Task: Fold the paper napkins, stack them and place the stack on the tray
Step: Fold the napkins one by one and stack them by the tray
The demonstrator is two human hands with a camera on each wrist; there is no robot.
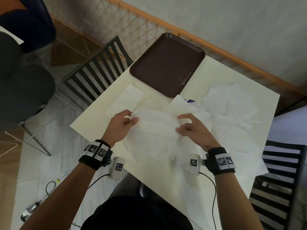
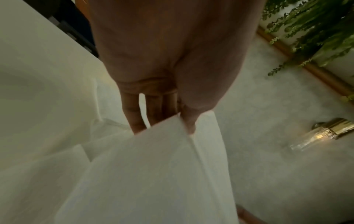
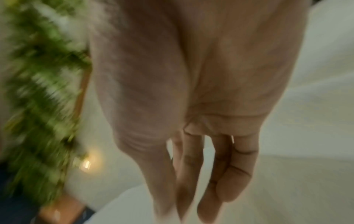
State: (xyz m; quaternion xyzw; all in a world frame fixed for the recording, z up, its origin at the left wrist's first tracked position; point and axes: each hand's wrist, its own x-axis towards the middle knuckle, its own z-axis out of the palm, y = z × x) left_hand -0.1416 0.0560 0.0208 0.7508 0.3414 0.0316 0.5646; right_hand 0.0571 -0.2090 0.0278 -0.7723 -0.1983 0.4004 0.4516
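A white paper napkin (image 1: 156, 130) is lifted over the middle of the white table (image 1: 191, 188), stretched between both hands. My left hand (image 1: 132, 117) pinches its left edge with thumb and fingers; in the left wrist view the thumb (image 2: 188, 121) lies on the sheet's (image 2: 153, 174) edge. My right hand (image 1: 180, 123) pinches the right edge with curled fingers; the right wrist view is blurred and shows the fingers (image 3: 191, 174) pointing down at white paper. One folded napkin (image 1: 127, 98) lies flat left of the brown tray (image 1: 167, 63). Nothing lies on the tray.
A loose pile of unfolded napkins (image 1: 232, 103) covers the table's right side. Black slatted chairs stand at the far left corner (image 1: 99, 67) and at the right (image 1: 280, 180). A grey round seat (image 1: 25, 90) is at the left. Cables lie on the floor (image 1: 49, 188).
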